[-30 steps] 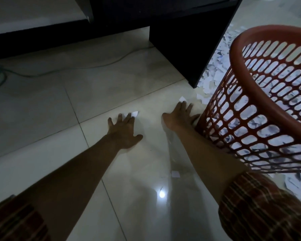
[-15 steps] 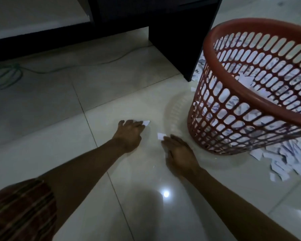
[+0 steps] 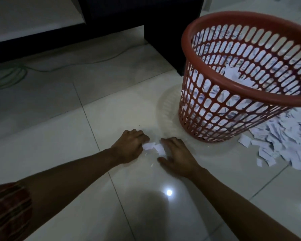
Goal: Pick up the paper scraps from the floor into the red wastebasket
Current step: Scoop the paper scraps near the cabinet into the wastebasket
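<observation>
Head cam: left hand (image 3: 129, 147) low on the tile floor (image 3: 59, 136), fingers curled, apparently pinching a paper scrap (image 3: 148, 146). Right hand (image 3: 178, 156) flat beside it, fingers relaxed, touching a second scrap (image 3: 159, 149). Red wastebasket (image 3: 215, 80) stands near, right of the hands, partly filled with paper. Big scrap pile (image 3: 285, 145) on the floor right of the basket

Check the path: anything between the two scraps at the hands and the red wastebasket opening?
Nothing visible blocks it. The two scraps lie between the left hand and right hand; bare tile separates them from the red wastebasket, whose rim is open above.
</observation>
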